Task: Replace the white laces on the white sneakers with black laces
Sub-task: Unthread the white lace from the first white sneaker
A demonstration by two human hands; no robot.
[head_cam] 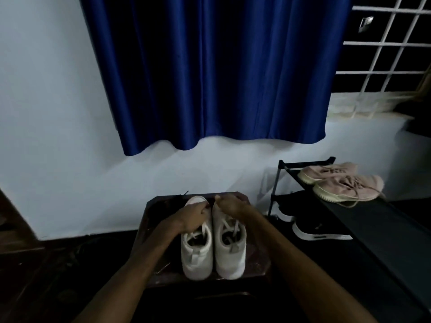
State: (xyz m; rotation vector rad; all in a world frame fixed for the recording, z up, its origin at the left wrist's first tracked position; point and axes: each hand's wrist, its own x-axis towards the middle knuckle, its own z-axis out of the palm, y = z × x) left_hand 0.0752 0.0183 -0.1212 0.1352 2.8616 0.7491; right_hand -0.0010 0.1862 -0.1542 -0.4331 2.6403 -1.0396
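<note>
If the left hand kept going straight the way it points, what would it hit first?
Likely the right hand: the left hand angles across the sneaker beneath it toward it, fingertips almost meeting. Depth is unclear in this dim view.

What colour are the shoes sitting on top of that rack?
The shoes are pale pink with cream soles, clearest in the head view.

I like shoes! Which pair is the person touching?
The white fabric sneakers on the dark stool: the left hand and right hand are on them. The pink sneakers and black white-soled sneakers sit on the black rack.
</note>
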